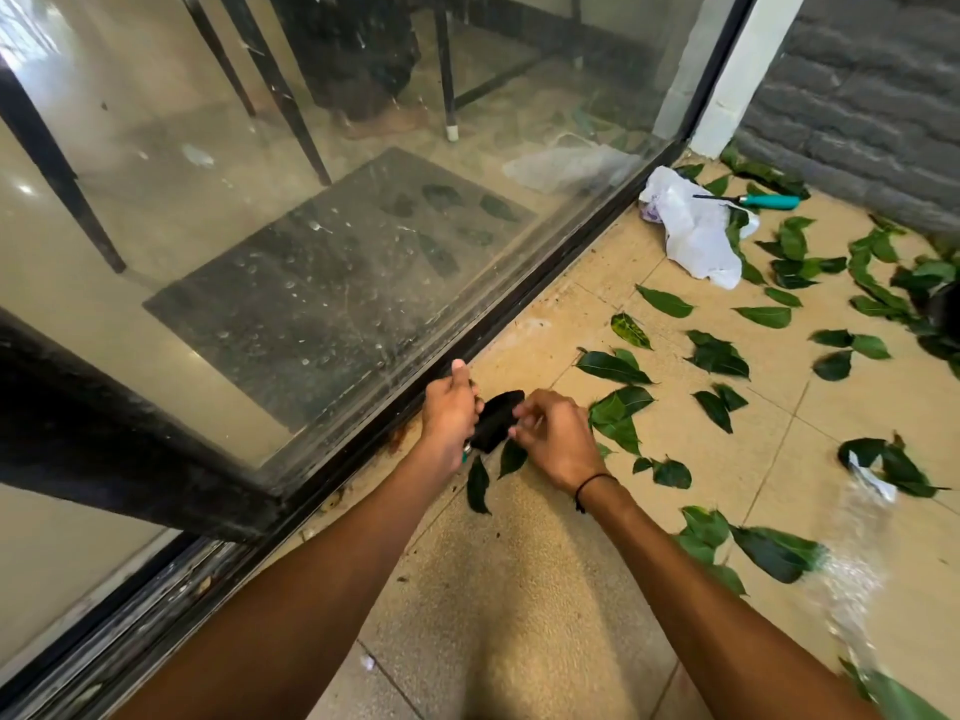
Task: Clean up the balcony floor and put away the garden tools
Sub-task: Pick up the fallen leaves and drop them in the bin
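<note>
We've got our left hand (448,414) gripping a black trowel (497,420) low by the door track, our right hand (555,440) pinching at its blade, probably picking off muck; leaves (613,367) litter the floor (519,605); another teal-handled tool (763,201) lies by the bag (691,236).

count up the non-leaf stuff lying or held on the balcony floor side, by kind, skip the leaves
Garden tools: 2, one with a teal handle by the wall, one black-bladed tool held between the left hand and right hand.
White plastic bags: 1.
Clear plastic pieces: 1, blurred, so uncertain.
Total: 4
</note>
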